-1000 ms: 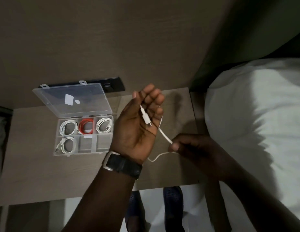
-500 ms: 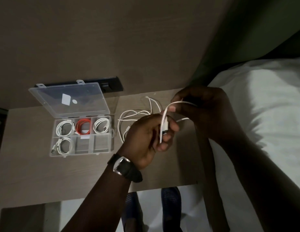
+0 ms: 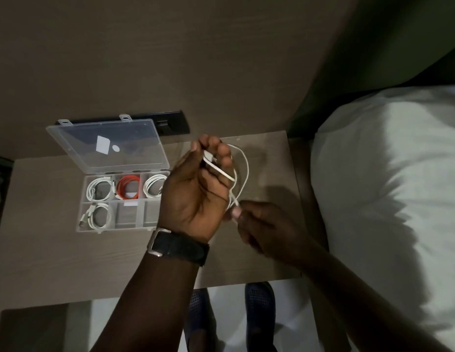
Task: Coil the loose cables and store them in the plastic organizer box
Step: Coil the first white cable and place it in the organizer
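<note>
Looping a white cable since a moment ago, left hand pinches its plug; right hand now grips its slack below; box awaits.

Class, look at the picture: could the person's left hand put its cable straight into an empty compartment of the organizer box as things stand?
Probably yes. The organizer box lies open just beside the left hand, lid back, with bare front compartments. But the white cable is only half coiled and the right hand holds its other end.

The left hand is raised over the table, fingers curled round a cable. The right hand pinches it just beside the left palm.
</note>
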A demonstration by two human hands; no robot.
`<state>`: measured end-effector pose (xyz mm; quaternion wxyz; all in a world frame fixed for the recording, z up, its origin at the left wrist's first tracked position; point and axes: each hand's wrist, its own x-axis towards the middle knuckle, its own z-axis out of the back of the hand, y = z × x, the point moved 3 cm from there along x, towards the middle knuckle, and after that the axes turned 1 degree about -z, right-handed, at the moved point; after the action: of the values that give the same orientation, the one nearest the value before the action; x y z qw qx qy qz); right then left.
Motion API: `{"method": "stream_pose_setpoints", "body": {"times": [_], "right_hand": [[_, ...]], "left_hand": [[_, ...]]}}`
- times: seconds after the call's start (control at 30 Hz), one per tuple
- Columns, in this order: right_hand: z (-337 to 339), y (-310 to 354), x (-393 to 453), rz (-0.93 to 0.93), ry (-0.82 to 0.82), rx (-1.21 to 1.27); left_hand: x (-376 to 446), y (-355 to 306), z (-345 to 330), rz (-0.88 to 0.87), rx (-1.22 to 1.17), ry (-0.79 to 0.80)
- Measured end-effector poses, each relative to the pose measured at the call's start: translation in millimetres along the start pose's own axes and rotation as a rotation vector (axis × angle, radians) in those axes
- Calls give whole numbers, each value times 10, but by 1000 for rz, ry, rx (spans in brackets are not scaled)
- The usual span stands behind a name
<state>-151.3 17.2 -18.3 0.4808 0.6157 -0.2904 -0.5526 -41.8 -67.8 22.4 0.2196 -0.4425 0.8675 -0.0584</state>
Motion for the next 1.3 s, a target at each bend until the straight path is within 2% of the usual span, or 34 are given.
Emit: {"method": "stream_pose_setpoints", "body": {"times": [0.03,0.1,0.17,0.23,0.27,0.33,0.4,0.5,0.57,0.67,0.73,0.77,0.8,0.87,0.9,0.97,1.0,1.03,1.1,1.17,1.23,1.3], "right_hand": [[-31,12,-51,60,81,-147],[-31,83,-120,209,129,-404],[102,235,-106,271,-6,-470],[316,405,-24,326,-173,-466],[418,471,35,351,-228,-429],[539,537,179,368,-309,-320],[524,535,318,349,-331,-189],[365,450,433,357,-295,-76],[217,364,464,341,-261,-3],[-21,160,470,276,-171,34],[-145,82,450,250,-86,-38],[-184,88,438,265,-57,-92],[-206,129,429,304,-45,-154],[-200,296,419,441,-66,-254],[-172,397,421,510,-103,-283],[-57,583,447,589,-243,-328],[15,651,470,600,-318,-321],[88,701,498,603,-371,-285],[183,742,562,588,-443,-215],[209,706,638,541,-478,-163],[149,618,711,485,-464,-145],[34,486,753,420,-432,-174]], "left_hand": [[23,-71,45,-103,159,-71],[43,-163,115,-269,679,-208],[-7,-107,138,-214,1076,-185],[-109,17,160,-52,1220,-91],[-152,47,187,17,1211,-86],[-207,52,225,151,1028,-138],[-238,33,221,275,729,-125],[-261,-4,78,331,300,8],[-281,-64,-47,273,114,115],[-269,-382,-156,-4,-83,171],[-236,-673,-168,-192,-157,154],[-208,-794,-155,-278,-105,128],[-177,-888,-135,-373,56,73],[-122,-940,-76,-576,673,-117],[-99,-888,-57,-621,1009,-171],[-91,-670,1,-505,1482,-153],[-108,-589,50,-401,1569,-160],[-139,-551,104,-293,1525,-197],[-202,-504,191,-59,1180,-272],[-255,-435,181,171,779,-192],[-262,-421,102,210,414,-53],[-218,-509,64,62,191,-22]]}}
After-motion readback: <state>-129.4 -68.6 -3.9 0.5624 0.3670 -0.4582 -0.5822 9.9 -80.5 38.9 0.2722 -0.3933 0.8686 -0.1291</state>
